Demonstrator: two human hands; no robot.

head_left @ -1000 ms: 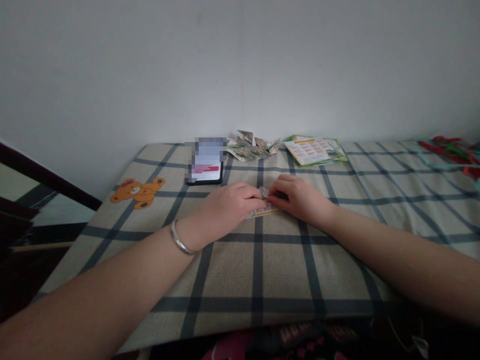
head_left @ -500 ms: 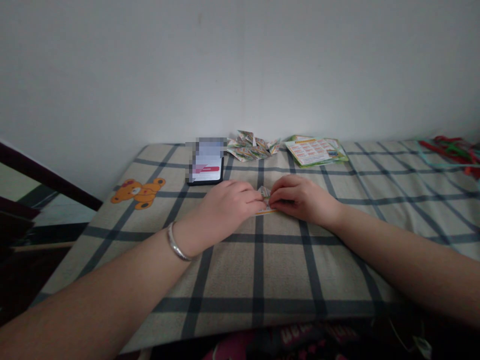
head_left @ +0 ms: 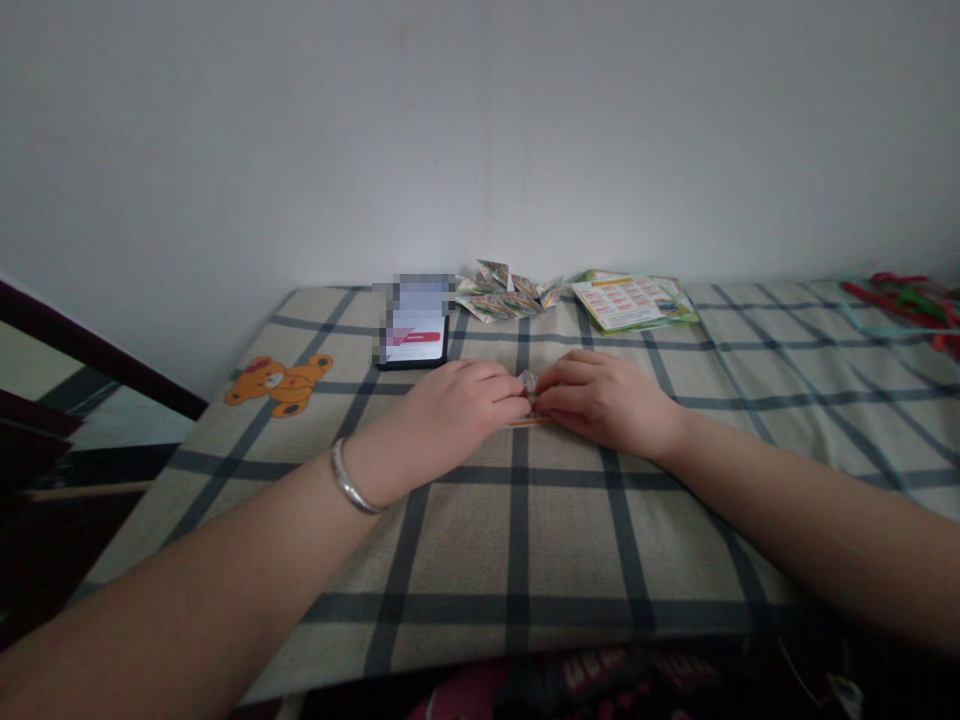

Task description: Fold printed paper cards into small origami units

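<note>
Between my two hands lies a small piece of printed paper (head_left: 529,421), folded, with a yellow-orange lower edge on the checked tablecloth. My left hand (head_left: 476,400), with a silver bangle at the wrist, closes its fingertips on the paper's left side. From the other side, my right hand (head_left: 604,400) pinches the paper with its fingers bent inward. The fingers cover most of the paper, so its exact folds are hidden. Behind the hands are several folded printed paper pieces (head_left: 506,303) in a loose heap.
A phone (head_left: 416,345) with a lit screen lies behind my left hand. Printed leaflets (head_left: 626,303) are stacked near the wall. An orange bear figure (head_left: 281,385) lies at left. Red and green strips (head_left: 900,300) rest at the far right on the checked tablecloth (head_left: 570,560).
Both hands stay on the paper in nearly the same place. The right fingers have shifted slightly left, toward the left fingertips, and the paper's raised part looks a little narrower.
</note>
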